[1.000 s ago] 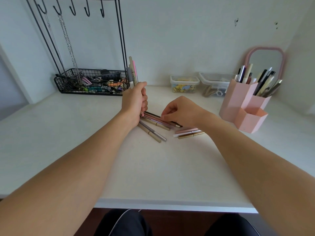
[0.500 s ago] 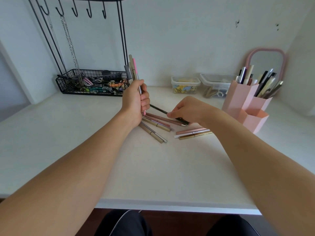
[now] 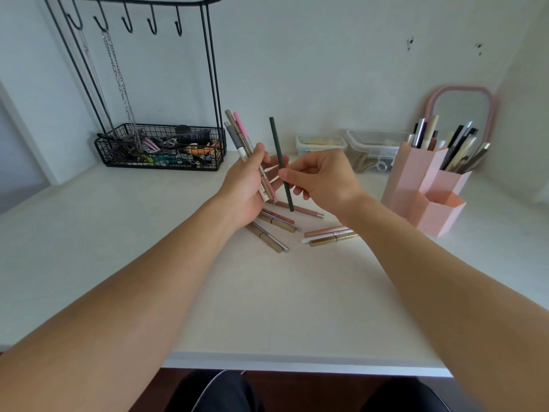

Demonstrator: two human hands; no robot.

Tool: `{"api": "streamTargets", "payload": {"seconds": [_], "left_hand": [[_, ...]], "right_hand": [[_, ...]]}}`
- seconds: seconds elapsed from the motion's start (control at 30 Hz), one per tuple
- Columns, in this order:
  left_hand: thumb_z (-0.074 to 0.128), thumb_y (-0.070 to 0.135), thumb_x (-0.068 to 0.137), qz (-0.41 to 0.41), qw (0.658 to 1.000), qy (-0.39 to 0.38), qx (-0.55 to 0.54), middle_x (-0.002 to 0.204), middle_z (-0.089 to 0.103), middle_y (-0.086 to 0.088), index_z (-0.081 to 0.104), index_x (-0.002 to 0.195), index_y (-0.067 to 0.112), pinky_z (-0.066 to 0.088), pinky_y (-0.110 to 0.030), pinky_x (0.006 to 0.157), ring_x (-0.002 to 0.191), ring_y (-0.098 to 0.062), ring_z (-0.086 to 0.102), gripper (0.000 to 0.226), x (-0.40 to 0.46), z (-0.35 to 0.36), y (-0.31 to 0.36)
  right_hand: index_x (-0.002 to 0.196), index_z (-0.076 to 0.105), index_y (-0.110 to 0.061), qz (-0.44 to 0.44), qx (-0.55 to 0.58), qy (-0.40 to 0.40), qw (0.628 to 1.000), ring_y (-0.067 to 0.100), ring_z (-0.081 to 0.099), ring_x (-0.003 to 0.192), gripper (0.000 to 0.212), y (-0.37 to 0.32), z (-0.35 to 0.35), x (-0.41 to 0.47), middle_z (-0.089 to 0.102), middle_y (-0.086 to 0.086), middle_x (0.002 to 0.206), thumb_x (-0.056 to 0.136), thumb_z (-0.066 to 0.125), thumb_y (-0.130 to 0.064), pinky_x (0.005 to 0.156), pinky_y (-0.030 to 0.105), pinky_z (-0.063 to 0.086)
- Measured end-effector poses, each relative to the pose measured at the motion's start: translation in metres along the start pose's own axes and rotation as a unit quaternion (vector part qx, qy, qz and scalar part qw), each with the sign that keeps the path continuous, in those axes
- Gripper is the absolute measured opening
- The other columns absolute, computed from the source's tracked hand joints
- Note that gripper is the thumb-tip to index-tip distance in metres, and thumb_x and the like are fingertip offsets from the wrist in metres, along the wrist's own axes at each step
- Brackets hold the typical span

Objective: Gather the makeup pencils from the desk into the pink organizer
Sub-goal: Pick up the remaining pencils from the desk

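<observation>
My left hand (image 3: 248,185) holds a bundle of makeup pencils (image 3: 239,135) upright above the desk, thumb across them and fingers loosened. My right hand (image 3: 319,179) pinches a dark green pencil (image 3: 279,156) near its middle, held almost upright right beside the bundle. Several more pencils lie on the desk below the hands: a fanned group (image 3: 274,230) under my left wrist and three side by side (image 3: 329,234) to the right. The pink organizer (image 3: 427,188) stands at the right with several pencils and brushes in its tall cells; its low front cell looks empty.
A black wire basket (image 3: 160,150) full of hair clips stands at the back left under a hook rack with hanging chains. Two clear lidded boxes (image 3: 320,144) sit against the wall. A pink-framed mirror (image 3: 462,108) leans behind the organizer. The desk's front edge (image 3: 297,364) runs below.
My right hand picked the dark green pencil off the desk and raised it upright next to the bundle. My left hand lifted slightly and loosened its fingers.
</observation>
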State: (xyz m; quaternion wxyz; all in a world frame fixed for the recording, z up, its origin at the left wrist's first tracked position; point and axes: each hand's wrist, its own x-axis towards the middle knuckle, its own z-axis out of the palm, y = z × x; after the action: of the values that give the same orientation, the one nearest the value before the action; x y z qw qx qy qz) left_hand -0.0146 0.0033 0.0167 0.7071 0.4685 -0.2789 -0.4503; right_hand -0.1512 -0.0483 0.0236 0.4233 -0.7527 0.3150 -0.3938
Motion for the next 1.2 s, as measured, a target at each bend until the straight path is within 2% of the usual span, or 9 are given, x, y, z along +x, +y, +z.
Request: {"api": "streamTargets", "payload": {"seconds": [0.1,0.27,0.37,0.53,0.67,0.77,0.9,1.07,1.2], "left_hand": [[0.04,0.038,0.108,-0.009,0.999,-0.041,0.001,0.099,0.079,-0.006,0.067,0.092,0.013,0.053,-0.043,0.082,0.084,-0.026,0.072,0.041,-0.003,0.003,-0.001],[0.039,0.036,0.109,-0.007,0.996,-0.084,-0.006,0.103,0.079,-0.005,0.067,0.109,0.012,0.055,-0.038,0.07,0.085,-0.024,0.072,0.037,-0.008,0.005,-0.001],[0.046,0.035,0.107,-0.004,0.996,-0.07,0.063,0.084,0.073,-0.006,0.065,0.092,0.012,0.055,-0.036,0.06,0.069,-0.025,0.064,0.033,-0.01,0.006,-0.005],[0.045,0.037,0.107,0.023,0.996,-0.026,0.083,0.082,0.07,-0.009,0.051,0.081,0.015,0.058,-0.041,0.069,0.068,-0.026,0.065,0.035,-0.004,0.003,-0.004],[0.046,0.033,0.107,0.048,0.996,-0.007,0.07,0.07,0.068,-0.005,0.05,0.083,0.013,0.063,-0.037,0.075,0.068,-0.02,0.072,0.032,0.001,-0.001,-0.003],[0.047,0.038,0.106,0.068,0.994,-0.007,0.082,0.054,0.042,0.004,0.047,0.076,0.016,0.054,-0.03,0.058,0.049,-0.012,0.049,0.037,0.006,-0.003,-0.005],[0.052,0.044,0.103,0.07,0.995,-0.004,0.076,0.055,0.029,0.004,0.04,0.069,0.02,0.034,-0.024,0.048,0.047,-0.012,0.029,0.043,0.005,-0.005,-0.003],[0.058,0.049,0.099,0.06,0.996,0.006,0.073,0.055,0.026,0.005,0.037,0.064,0.022,0.028,-0.022,0.044,0.047,-0.012,0.025,0.048,0.002,-0.005,-0.001],[0.066,0.049,0.093,0.044,0.997,0.029,0.064,0.057,0.032,0.003,0.043,0.065,0.022,0.029,-0.022,0.044,0.047,-0.011,0.029,0.045,0.004,-0.005,-0.001]], "right_hand": [[0.084,0.078,0.002,-0.036,-0.021,0.009,0.999,0.003,0.056,0.045,0.008,0.003,0.007,-0.001,0.066,-0.016,0.054,0.082,0.078,-0.006,0.046,0.013,0.043],[0.082,0.079,-0.003,-0.036,-0.012,0.025,0.999,0.01,0.057,0.049,0.005,0.009,0.008,0.002,0.069,0.01,0.063,0.085,0.075,-0.005,0.05,0.023,0.052],[0.088,0.077,0.005,-0.042,-0.009,-0.009,0.999,0.018,0.058,0.059,0.008,0.012,0.01,0.0,0.074,0.022,0.089,0.087,0.07,0.001,0.06,0.03,0.057],[0.092,0.076,0.002,-0.001,0.035,-0.025,0.999,0.015,0.064,0.063,0.008,0.008,0.008,0.003,0.076,0.001,0.1,0.087,0.07,0.002,0.066,0.026,0.061],[0.08,0.077,-0.01,0.013,-0.133,-0.001,0.991,0.009,0.061,0.058,0.01,0.008,-0.005,0.008,0.073,0.001,0.073,0.085,0.077,-0.019,0.059,0.023,0.056],[0.081,0.077,-0.014,0.001,-0.239,-0.011,0.971,0.001,0.055,0.055,0.015,0.011,-0.011,0.009,0.069,-0.005,0.071,0.083,0.078,-0.029,0.05,0.009,0.042],[0.08,0.079,-0.013,0.003,-0.309,-0.073,0.948,0.003,0.061,0.063,0.016,0.014,-0.012,0.007,0.074,-0.005,0.075,0.077,0.082,-0.029,0.058,0.016,0.044],[0.084,0.081,-0.011,0.0,-0.345,-0.094,0.934,0.009,0.061,0.068,0.013,0.016,-0.008,0.007,0.075,0.0,0.079,0.079,0.082,-0.022,0.072,0.027,0.056],[0.086,0.079,-0.008,0.007,-0.355,-0.096,0.93,0.011,0.06,0.069,0.016,0.014,-0.007,0.007,0.074,0.004,0.081,0.086,0.075,-0.023,0.071,0.028,0.054]]}}
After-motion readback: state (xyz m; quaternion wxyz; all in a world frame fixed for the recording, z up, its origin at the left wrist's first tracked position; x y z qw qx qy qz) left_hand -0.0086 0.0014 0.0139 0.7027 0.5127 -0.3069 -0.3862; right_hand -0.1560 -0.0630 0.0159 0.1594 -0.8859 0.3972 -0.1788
